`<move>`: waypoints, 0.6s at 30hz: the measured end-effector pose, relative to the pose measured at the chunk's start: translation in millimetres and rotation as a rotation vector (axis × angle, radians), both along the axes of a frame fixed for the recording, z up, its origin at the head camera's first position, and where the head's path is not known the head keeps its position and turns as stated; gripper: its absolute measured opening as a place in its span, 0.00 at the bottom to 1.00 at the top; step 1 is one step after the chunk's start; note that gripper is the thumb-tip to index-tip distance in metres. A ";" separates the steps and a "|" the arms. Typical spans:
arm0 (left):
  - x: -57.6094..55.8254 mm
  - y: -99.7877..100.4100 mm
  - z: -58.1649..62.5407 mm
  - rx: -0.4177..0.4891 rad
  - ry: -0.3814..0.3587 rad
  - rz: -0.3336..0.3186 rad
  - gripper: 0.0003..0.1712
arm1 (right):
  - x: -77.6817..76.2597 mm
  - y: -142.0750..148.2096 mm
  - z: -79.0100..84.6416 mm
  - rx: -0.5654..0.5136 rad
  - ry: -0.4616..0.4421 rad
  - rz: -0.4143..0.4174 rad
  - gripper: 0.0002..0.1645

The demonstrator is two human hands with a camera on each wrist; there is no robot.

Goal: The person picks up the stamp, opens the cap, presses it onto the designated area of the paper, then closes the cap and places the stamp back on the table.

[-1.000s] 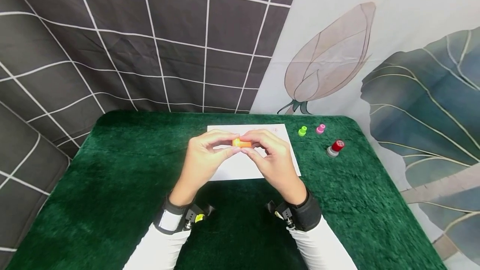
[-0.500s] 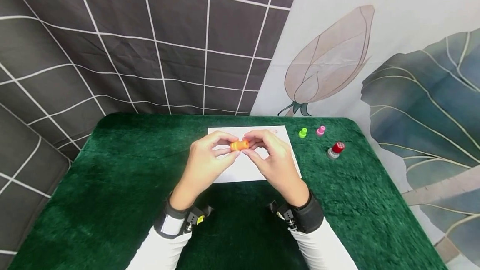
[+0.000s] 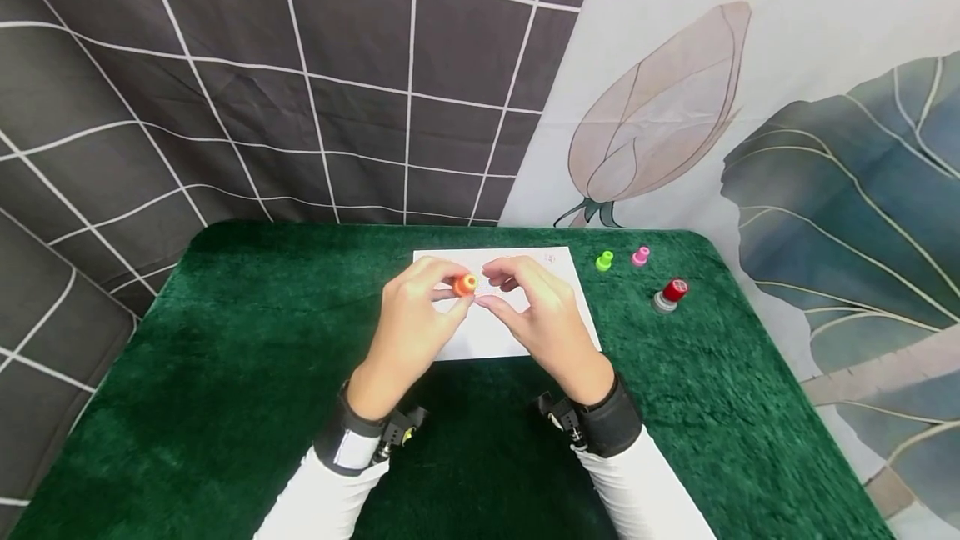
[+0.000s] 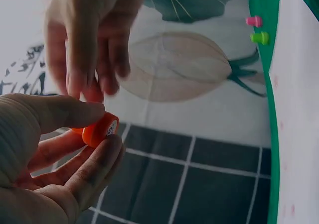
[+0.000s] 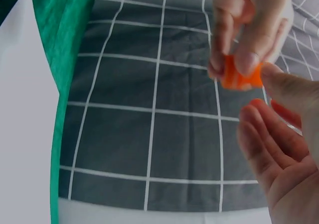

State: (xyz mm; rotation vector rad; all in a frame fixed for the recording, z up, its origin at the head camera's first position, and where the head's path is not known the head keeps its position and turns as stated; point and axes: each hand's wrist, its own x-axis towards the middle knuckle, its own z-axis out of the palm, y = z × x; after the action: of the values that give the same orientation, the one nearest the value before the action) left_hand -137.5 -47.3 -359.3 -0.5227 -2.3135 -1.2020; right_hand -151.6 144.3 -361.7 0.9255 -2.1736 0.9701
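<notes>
An orange stamp point(image 3: 465, 284) is pinched between the thumb and fingers of my left hand point(image 3: 411, 315), above the white paper point(image 3: 480, 338). In the left wrist view, the round end of the orange stamp point(image 4: 102, 129) bears a small white printed face. My right hand point(image 3: 543, 311) is just to the right, its thumb and fingers spread apart with nothing between them. The right thumb tip overlaps the edge of the orange stamp point(image 5: 241, 74) in the right wrist view. Small reddish prints show on the paper.
A green stamp point(image 3: 604, 261) and a pink stamp point(image 3: 640, 256) stand to the right of the paper. Nearer the right edge lies a larger red-topped stamp point(image 3: 671, 296). Dark green cloth point(image 3: 262, 357) covers the table, and a grey gridded curtain point(image 3: 360, 90) hangs behind.
Both hands were on the orange stamp. Now the right fingers have come off it, and the left hand has turned it so one end faces the head camera.
</notes>
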 end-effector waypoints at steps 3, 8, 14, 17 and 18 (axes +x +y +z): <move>-7.9 -10.2 -2.6 0.003 -0.067 0.032 0.14 | -2.6 2.7 -0.7 0.054 0.000 -0.016 0.25; -23.3 -34.0 -8.1 -0.018 -0.137 0.081 0.12 | -5.3 5.4 -2.1 0.104 -0.017 -0.015 0.23; -42.0 -67.1 -18.4 -0.061 -0.184 0.117 0.09 | -8.7 11.6 -5.8 0.141 -0.028 -0.020 0.22; -50.9 -82.5 -25.5 -0.101 -0.202 0.143 0.08 | -10.3 16.7 -7.5 0.170 -0.050 -0.027 0.22; -53.9 -87.6 -28.3 -0.115 -0.208 0.154 0.08 | -10.9 18.6 -8.2 0.184 -0.061 -0.029 0.22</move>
State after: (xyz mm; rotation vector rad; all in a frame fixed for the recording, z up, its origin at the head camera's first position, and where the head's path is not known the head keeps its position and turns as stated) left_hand -191.4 -134.8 -387.5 -0.2619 -2.5576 -1.1008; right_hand -162.5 162.9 -369.8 0.9567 -2.3525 0.8039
